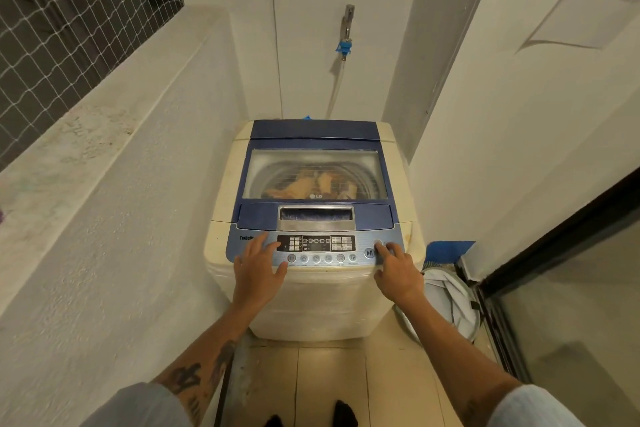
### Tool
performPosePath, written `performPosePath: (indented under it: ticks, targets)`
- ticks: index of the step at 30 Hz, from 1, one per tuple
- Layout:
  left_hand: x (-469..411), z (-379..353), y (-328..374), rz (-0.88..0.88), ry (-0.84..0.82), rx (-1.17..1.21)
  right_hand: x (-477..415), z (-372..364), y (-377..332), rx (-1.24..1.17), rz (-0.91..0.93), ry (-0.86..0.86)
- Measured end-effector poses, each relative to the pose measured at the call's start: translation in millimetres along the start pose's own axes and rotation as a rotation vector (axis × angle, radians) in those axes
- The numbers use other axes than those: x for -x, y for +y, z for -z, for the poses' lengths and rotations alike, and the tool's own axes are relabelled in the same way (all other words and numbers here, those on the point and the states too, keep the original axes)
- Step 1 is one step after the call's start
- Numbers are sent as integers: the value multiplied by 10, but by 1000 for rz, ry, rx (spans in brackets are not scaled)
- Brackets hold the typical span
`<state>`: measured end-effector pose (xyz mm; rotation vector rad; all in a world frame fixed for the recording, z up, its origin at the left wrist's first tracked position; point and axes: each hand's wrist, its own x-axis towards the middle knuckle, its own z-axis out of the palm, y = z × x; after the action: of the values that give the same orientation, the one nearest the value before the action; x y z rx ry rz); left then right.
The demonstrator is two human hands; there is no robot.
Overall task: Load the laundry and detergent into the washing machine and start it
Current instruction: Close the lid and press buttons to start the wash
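A cream top-loading washing machine [311, 298] with a blue lid stands in front of me. Its lid [313, 135] is closed, and orange laundry [304, 185] shows through the clear window. My left hand [258, 269] rests flat on the left end of the blue control panel [317, 250], fingers spread, holding nothing. My right hand [396, 270] is at the right end of the panel. Its index finger is stretched out with the tip on a round button [377, 243] just right of the play/pause button [369, 252].
White walls close in on both sides. A tap with a blue fitting [346, 45] and a hose hang on the back wall. A laundry basket [446, 298] with white cloth stands at the machine's right. A glass door [568, 288] is further right. My feet are on the tiled floor.
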<state>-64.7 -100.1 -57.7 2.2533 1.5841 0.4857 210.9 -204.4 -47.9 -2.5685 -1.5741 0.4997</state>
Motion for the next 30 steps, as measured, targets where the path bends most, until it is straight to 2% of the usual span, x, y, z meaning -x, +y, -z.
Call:
performPosePath:
  ticks: [7, 30]
  targets:
    - [-1, -35, 56, 38, -51, -23, 19, -19, -9, 9, 5, 13]
    - [-21, -27, 41, 52, -43, -31, -12, 89, -38, -26, -23, 0]
